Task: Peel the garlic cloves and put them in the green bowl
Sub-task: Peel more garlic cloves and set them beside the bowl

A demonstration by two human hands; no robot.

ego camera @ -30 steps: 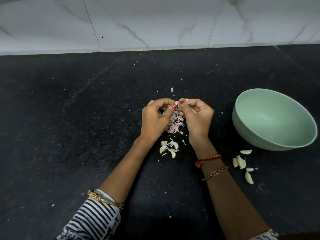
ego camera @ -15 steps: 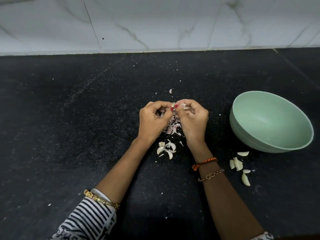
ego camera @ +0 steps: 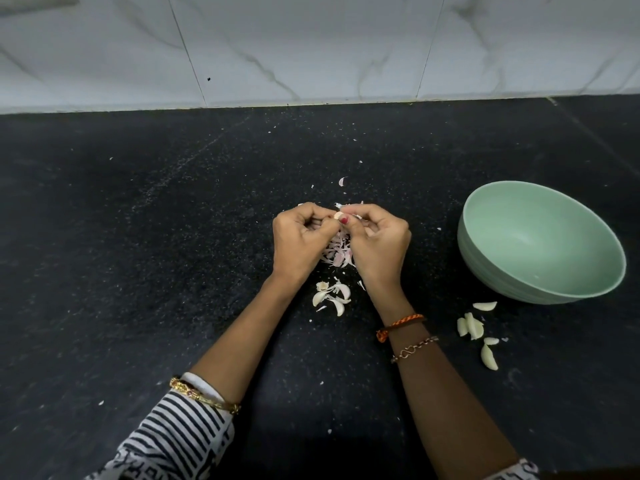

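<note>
Now we pinch one small garlic clove [ego camera: 336, 215] between our left hand [ego camera: 300, 242] and right hand [ego camera: 377, 243], mid-frame. It could slip and fall into the skins [ego camera: 337, 252]. Our green bowl [ego camera: 540, 242] waits at right, empty.

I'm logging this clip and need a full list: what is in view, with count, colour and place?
green bowl: one, pale green, right on the counter, nothing visible inside.
peeled cloves: about five, cream, on the counter in front of the bowl.
garlic skins: a heap, pinkish white, beneath the hands.
unpeeled cloves: a few, white, between the wrists.
counter: one, black speckled.
wall tiles: white marble, behind.
garlic clove: one, pinched by both hands.
left hand, right hand: centre.
</note>
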